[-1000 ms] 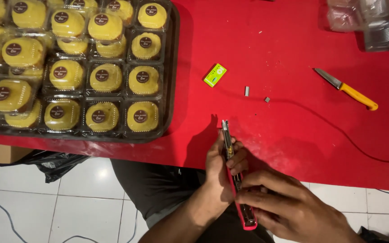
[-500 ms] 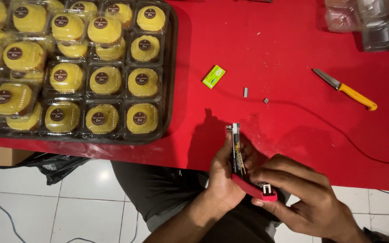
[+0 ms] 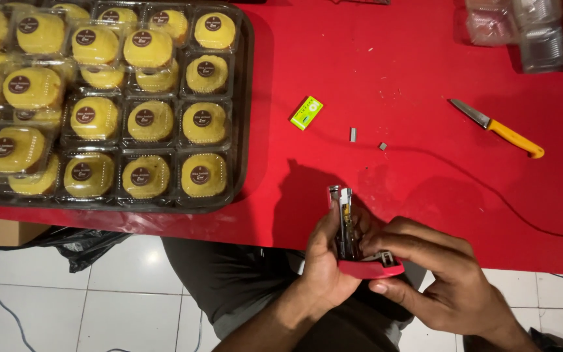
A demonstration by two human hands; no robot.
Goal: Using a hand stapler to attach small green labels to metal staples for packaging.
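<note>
So I've got the red stapler point(image 3: 350, 241) right between my two hands at the near edge of the table point(image 3: 386, 78), opened up so the metal magazine points straight away from me and the red base sits closest to my body. Its long axis runs pretty much dead ahead, near to far. My left hand point(image 3: 320, 264) is wrapped around the left side of it, thumb up along the metal rail, gripping it steady. My right hand point(image 3: 434, 277) is closed on the red back end from the right, fingers curled over the top and thumb underneath. Both hands are touching it, so neither one is really nearer, the left just has more of the length. Out past the stapler's tip, up and a bit to the right of my hands, there are two short loose staple strips point(image 3: 353, 134) lying on the table, and a small green staple box point(image 3: 306, 112) just left of those. The orange-handled knife point(image 3: 498, 128) is well off beyond my right hand, and the black tray of yellow cakes point(image 3: 245, 98) is way out beyond my left.
</note>
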